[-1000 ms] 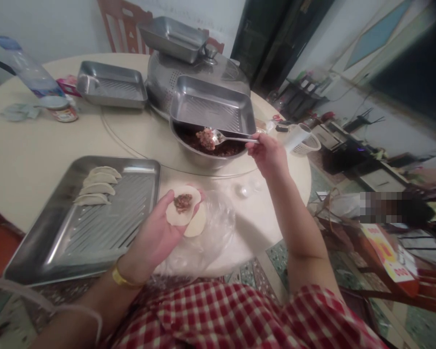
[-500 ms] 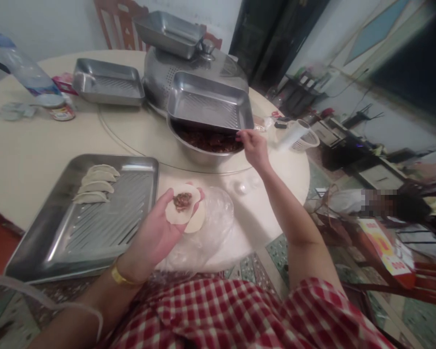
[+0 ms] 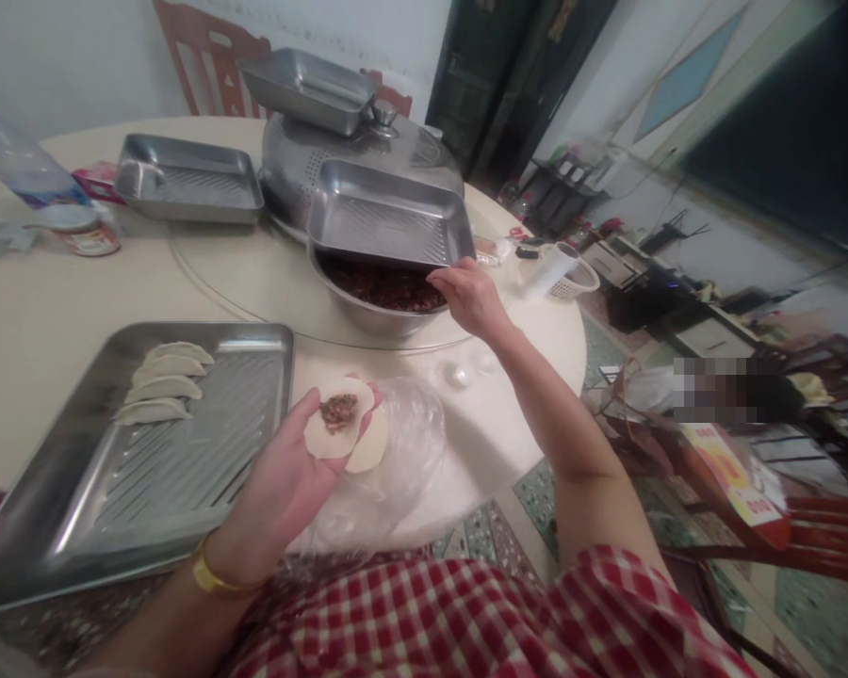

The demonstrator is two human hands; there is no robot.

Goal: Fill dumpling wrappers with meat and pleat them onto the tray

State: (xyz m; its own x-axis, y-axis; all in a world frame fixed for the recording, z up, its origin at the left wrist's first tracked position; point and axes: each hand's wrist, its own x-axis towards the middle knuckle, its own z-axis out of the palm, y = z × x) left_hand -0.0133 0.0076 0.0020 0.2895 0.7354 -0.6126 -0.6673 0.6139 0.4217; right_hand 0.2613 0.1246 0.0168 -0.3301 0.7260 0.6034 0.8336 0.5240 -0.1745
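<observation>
In my left hand lies a round dumpling wrapper, cupped by the fingers, with a small mound of meat filling on it. Just beneath it, more wrappers rest on a clear plastic bag. My right hand is closed in a pinch at the right rim of a steel bowl of dark filling; what it grips is hidden. Left of my left hand, a large steel tray bears several folded dumplings in a row.
One steel tray sits over the bowl's back part. Behind it, a big lidded pan carries another tray. A further tray, a jar and a plastic bottle stand left. A white basket is at right.
My view has shifted, so the table's things appear lower and further left. My right hand has moved slightly inward over the bowl's rim. The left hand still holds the filled wrapper.
</observation>
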